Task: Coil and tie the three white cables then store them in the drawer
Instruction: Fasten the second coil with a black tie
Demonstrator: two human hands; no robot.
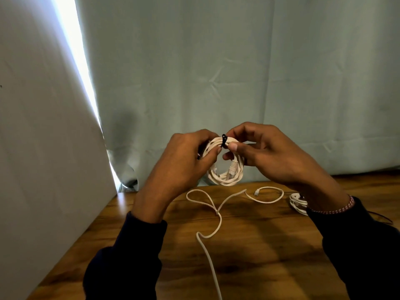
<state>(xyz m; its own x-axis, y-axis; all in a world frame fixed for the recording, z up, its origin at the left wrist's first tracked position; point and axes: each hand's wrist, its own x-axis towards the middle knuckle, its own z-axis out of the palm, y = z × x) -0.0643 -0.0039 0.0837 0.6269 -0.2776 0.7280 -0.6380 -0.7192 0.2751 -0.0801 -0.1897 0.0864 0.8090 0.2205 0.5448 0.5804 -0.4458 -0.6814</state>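
I hold a coiled white cable (225,176) in the air above the wooden table (259,245). A black tie (224,140) wraps the top of the coil. My left hand (186,161) grips the coil's left side, its thumb close to the tie. My right hand (266,152) pinches the coil just right of the tie. A plug end hangs inside the loop. A second white cable (216,213) lies loose on the table and runs toward me. A third white coil (297,203) rests on the table, partly hidden by my right wrist.
A pale green curtain (216,72) hangs behind the table. A white panel (43,148) stands along the left edge, with a bright strip of light between it and the curtain. No drawer is in view.
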